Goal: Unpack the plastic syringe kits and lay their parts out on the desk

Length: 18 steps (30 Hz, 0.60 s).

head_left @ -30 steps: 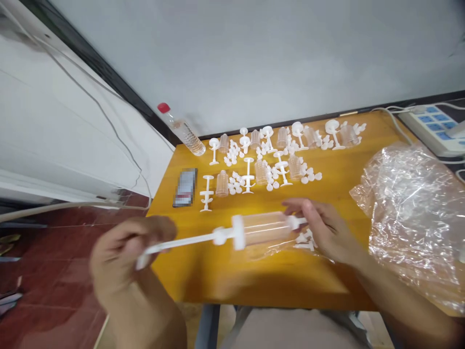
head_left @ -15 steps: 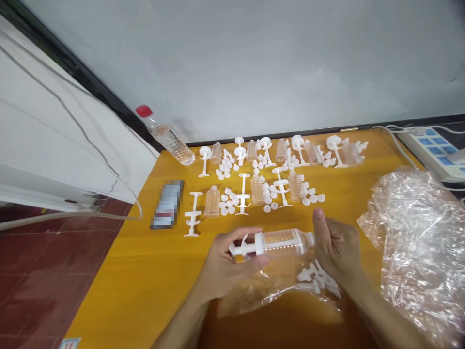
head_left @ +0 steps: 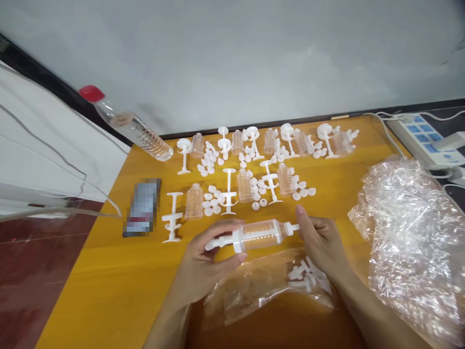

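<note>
A clear ribbed plastic syringe (head_left: pixel 261 234) with a white collar and plunger lies sideways between my hands. My left hand (head_left: pixel 207 261) is wrapped round its collar and plunger end. My right hand (head_left: pixel 321 242) pinches a thin white tip piece at the syringe's right end. Under them lies a clear plastic bag (head_left: pixel 250 291) with several small white pieces (head_left: pixel 305 275) inside. Behind are two rows of white plungers (head_left: pixel 229 191), clear barrels (head_left: pixel 194 201) and small white caps (head_left: pixel 213 199).
A phone (head_left: pixel 142 207) lies at the left. A red-capped water bottle (head_left: pixel 136 131) leans at the back left. Crumpled clear plastic wrap (head_left: pixel 410 252) covers the right side. A power strip (head_left: pixel 423 140) with cables sits at the back right of the table (head_left: pixel 119 271).
The syringe has shifted left in view, and a thin white piece now shows at its tip between it and my right hand. The camera view has moved a little.
</note>
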Tool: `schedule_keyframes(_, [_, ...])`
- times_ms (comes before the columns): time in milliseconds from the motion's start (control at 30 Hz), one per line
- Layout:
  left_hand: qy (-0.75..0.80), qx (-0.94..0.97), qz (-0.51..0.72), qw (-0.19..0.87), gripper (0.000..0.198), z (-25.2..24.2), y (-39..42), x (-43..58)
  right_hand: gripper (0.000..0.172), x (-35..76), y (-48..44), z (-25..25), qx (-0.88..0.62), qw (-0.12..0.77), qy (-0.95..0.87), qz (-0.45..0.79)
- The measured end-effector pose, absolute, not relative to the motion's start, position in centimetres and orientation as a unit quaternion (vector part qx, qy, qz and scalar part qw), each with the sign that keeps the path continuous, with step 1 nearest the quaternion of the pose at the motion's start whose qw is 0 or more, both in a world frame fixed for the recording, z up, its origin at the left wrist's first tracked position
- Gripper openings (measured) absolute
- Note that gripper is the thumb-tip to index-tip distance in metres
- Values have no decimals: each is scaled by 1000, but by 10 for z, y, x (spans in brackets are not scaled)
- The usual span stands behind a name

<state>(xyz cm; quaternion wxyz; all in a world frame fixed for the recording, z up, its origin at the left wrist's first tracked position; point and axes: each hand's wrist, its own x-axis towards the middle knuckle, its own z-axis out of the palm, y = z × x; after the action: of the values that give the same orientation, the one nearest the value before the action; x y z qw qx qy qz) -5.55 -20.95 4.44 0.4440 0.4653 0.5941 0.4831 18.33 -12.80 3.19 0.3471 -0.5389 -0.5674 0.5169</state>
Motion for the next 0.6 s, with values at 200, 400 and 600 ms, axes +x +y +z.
schedule_keyframes(200, [637, 433, 439, 462, 38, 41, -214, -48, 71, 181, -132, 34, -549, 404, -528, 507])
schedule_keyframes(400, [519, 558, 534, 366, 39, 39, -211, -39, 66, 177, -135, 35, -547, 343, -475, 598])
schedule_keyframes(600, [630, 410, 500, 430, 38, 42, -217, -26, 66, 177, -145, 34, -543, 354, -450, 615])
